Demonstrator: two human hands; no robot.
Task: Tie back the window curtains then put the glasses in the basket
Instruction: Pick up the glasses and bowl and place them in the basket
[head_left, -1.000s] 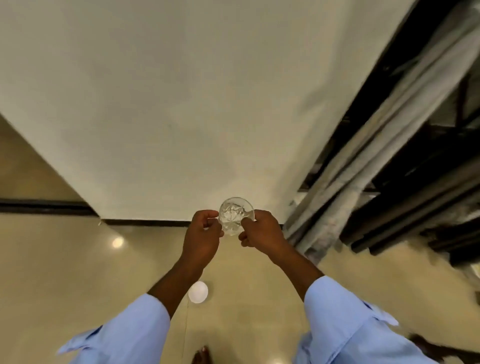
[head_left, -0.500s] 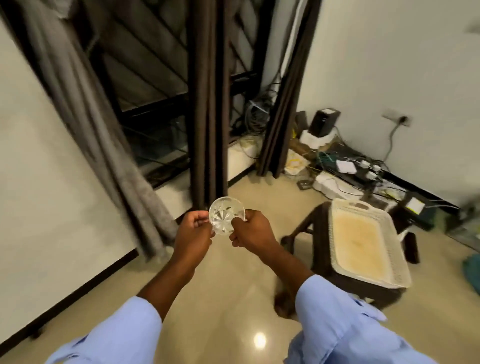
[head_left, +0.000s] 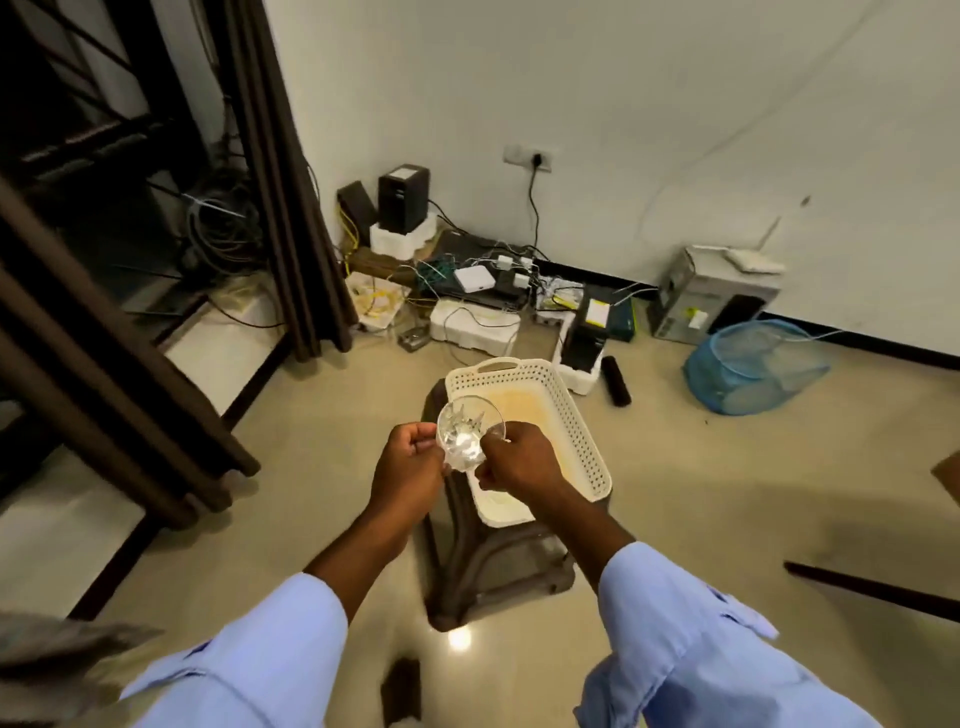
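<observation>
Clear cut-pattern glass (head_left: 464, 433), white perforated basket (head_left: 576, 415), seemingly dark brown curtains (head_left: 291, 208).

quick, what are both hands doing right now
Left hand: fingers curled, gripping the left side of the glass.
Right hand: fingers curled, gripping the right side of the same glass.

I see a dark brown plastic stool (head_left: 488, 571) standing on the glossy beige tiled floor (head_left: 727, 509). Along the white wall (head_left: 623, 93) a tangle of cables and small white network boxes (head_left: 483, 280) lies on the floor, with a black upright box (head_left: 402, 197) on white foam beside it. Further right a grey computer case (head_left: 711, 296) stands near a blue mesh cover (head_left: 753, 366). A black cord runs up to a wall socket (head_left: 532, 156).
</observation>
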